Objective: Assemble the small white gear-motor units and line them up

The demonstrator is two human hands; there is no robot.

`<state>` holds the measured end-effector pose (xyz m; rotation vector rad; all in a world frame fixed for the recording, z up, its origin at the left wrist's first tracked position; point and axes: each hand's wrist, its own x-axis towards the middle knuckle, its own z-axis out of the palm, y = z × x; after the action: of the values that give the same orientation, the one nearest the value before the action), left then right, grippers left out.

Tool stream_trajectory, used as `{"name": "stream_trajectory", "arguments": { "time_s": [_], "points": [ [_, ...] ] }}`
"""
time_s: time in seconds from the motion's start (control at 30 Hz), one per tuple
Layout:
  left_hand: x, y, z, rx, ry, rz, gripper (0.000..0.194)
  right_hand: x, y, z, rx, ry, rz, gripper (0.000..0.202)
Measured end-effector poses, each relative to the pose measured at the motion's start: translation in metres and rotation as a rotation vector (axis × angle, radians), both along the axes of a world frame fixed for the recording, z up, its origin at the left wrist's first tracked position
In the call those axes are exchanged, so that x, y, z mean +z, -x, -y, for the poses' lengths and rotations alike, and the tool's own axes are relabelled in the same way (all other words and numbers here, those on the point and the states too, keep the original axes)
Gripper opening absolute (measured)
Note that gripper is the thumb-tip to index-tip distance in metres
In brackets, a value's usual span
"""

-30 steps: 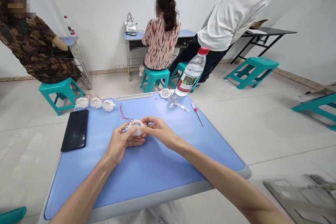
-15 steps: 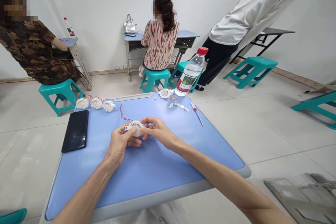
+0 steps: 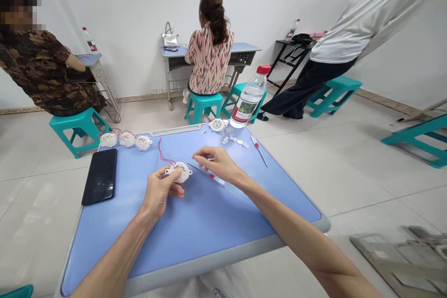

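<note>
My left hand (image 3: 159,191) is closed around a small white round motor (image 3: 180,174) with two side ears. The thumb presses on its face, and red wires (image 3: 161,151) rise from its edge. Just to the right, my right hand (image 3: 218,164) hovers apart from the motor, its fingers curled toward the thumb; anything between the fingertips is too small to make out. Beneath that hand a screwdriver (image 3: 218,179) with a clear and red handle lies on the blue table (image 3: 167,242).
Three similar motors (image 3: 127,139) line the far left edge, above a black phone (image 3: 100,177). At the far right stand a water bottle (image 3: 247,102), another motor (image 3: 217,125), small white gears (image 3: 239,141) and a second screwdriver (image 3: 259,151). Other people are beyond the table.
My right hand has let go of the motor and moved up and right, uncovering the screwdriver. My left hand keeps hold of the motor. The standing person has shifted right.
</note>
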<state>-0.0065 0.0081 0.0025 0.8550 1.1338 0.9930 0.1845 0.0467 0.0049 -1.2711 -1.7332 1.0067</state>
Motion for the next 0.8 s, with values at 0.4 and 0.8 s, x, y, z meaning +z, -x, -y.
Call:
{"name": "stream_trajectory", "arguments": {
  "time_s": [0.4, 0.8],
  "points": [
    [0.0, 0.001, 0.0, -0.02, 0.006, -0.017, 0.032, -0.007, -0.057, -0.103, -0.235, -0.49, 0.769, 0.021],
    [-0.001, 0.001, -0.001, -0.047, 0.001, -0.028, 0.031, -0.033, -0.059, -0.12, -0.172, -0.551, 0.956, 0.022]
  ]
}}
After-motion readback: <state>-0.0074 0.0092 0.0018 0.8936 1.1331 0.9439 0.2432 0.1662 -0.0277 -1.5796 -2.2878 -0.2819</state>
